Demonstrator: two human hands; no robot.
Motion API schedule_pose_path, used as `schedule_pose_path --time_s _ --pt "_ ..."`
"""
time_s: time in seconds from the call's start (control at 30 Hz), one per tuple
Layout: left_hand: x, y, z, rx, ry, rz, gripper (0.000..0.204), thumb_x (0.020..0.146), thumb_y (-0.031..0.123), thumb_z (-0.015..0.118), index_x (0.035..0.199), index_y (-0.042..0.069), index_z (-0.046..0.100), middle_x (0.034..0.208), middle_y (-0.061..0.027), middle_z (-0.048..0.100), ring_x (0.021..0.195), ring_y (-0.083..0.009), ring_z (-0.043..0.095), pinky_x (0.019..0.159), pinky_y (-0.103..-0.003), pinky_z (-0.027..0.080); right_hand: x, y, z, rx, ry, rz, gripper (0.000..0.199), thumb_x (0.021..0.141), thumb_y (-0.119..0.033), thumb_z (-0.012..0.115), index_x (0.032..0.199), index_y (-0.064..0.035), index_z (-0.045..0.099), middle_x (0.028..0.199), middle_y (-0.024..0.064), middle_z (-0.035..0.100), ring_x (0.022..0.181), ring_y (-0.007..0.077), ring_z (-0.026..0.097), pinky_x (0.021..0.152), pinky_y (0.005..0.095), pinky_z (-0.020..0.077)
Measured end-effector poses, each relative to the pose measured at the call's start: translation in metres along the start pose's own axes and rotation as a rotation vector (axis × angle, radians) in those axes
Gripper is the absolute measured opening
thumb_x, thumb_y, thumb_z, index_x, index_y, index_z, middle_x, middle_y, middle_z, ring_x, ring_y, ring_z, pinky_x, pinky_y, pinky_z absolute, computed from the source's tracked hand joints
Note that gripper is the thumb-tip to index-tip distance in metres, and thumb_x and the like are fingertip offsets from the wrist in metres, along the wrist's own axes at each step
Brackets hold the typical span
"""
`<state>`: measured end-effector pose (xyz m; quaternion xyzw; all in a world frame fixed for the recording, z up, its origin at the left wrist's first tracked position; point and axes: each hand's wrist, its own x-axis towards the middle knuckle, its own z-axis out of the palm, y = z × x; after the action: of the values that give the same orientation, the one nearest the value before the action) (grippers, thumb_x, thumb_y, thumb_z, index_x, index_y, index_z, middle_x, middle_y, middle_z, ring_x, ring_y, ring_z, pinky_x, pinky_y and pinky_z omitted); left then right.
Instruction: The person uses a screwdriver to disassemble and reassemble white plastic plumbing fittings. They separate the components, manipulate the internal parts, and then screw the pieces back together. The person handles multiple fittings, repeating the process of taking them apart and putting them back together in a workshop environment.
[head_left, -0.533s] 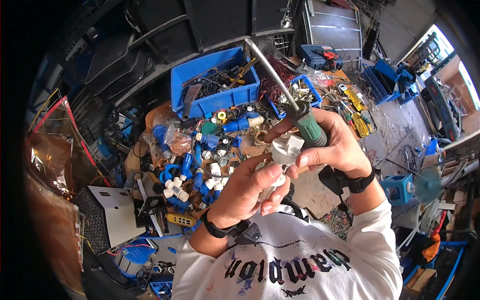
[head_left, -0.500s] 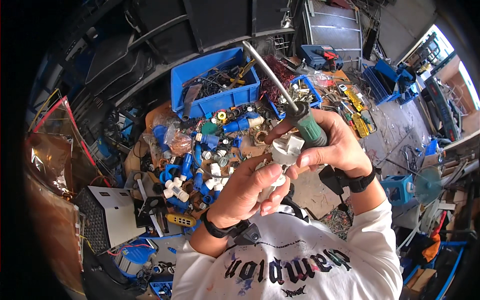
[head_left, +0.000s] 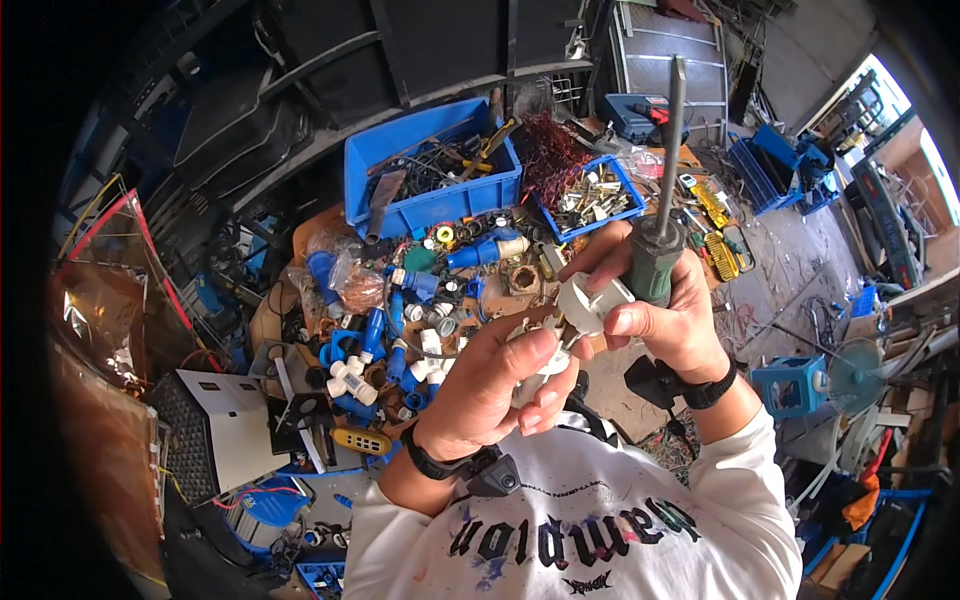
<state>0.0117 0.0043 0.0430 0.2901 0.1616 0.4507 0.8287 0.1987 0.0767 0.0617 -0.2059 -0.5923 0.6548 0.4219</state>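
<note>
My right hand is wrapped round the green handle of a large screwdriver, its long metal shaft pointing up and away. The thumb and fingers of that hand also pinch a round white plastic plug part. Just left of it, my left hand is closed on a second white plastic piece, mostly covered by the fingers. Between the two white pieces some metal shows, too small to make out. Both hands are close together in front of my chest, above the cluttered table.
Blue and white plug connectors lie heaped on the table's left. Behind them stands a blue crate of tools and scrap, beside a smaller blue bin of metal parts. Reddish wire is piled nearby. A fan stands at right.
The screwdriver has swung from leaning up-left to nearly upright. My right hand has shifted slightly right, and the round white part has turned and drawn a little away from the other piece.
</note>
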Motion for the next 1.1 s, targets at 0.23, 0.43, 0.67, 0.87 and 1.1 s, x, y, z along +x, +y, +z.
schedule_pose_path --time_s 0.23,0.43,0.67,0.87,1.1 --pt "0.002 -0.005 0.004 0.103 0.055 0.052 0.038 0.094 0.038 0.055 0.103 0.001 0.055 0.065 0.0003 0.049 0.046 -0.0047 0.043 0.042 -0.019 0.035 -0.016 -0.001 0.007 -0.066 0.156 -0.004 0.030 0.078 -0.015 0.076 0.102 -0.0002 0.062 0.099 0.0084 0.065 0.070 0.0083 0.060 0.055 0.0207 0.0488" --pt "0.005 -0.011 0.009 0.271 0.153 0.160 0.031 0.092 0.030 0.060 0.103 0.001 0.057 0.070 -0.0007 0.054 0.046 -0.0043 0.041 0.043 -0.020 0.035 -0.022 0.008 0.010 -0.015 0.259 0.030 0.027 0.083 -0.020 0.072 0.098 -0.0002 0.062 0.084 0.0063 0.064 0.059 0.0085 0.057 0.050 0.0203 0.0471" --pt "-0.001 -0.016 0.007 0.542 0.258 0.253 0.021 0.087 0.018 0.064 0.100 0.002 0.058 0.087 0.0005 0.062 0.071 -0.0038 0.054 0.064 -0.020 0.045 -0.022 0.009 0.017 -0.005 0.292 0.116 0.034 0.085 -0.030 0.067 0.094 0.0021 0.059 0.084 0.0095 0.062 0.058 0.0115 0.059 0.044 0.0213 0.0447" --pt "-0.002 -0.023 0.005 0.549 0.276 0.331 0.020 0.085 0.014 0.068 0.097 0.002 0.057 0.090 -0.0006 0.064 0.080 -0.0049 0.056 0.073 -0.023 0.048 -0.021 0.008 0.018 0.110 0.303 0.187 0.025 0.087 -0.023 0.067 0.094 -0.0004 0.062 0.076 0.0051 0.063 0.054 0.0096 0.057 0.045 0.0207 0.0453" --pt "0.002 -0.022 0.003 0.765 0.270 0.455 0.023 0.084 0.016 0.069 0.096 0.001 0.056 0.089 -0.0037 0.066 0.079 -0.0077 0.059 0.072 -0.025 0.050 -0.020 0.009 0.019 0.125 0.338 0.269 0.031 0.087 -0.028 0.065 0.095 0.0016 0.060 0.071 0.0068 0.060 0.049 0.0112 0.054 0.042 0.0241 0.0446"
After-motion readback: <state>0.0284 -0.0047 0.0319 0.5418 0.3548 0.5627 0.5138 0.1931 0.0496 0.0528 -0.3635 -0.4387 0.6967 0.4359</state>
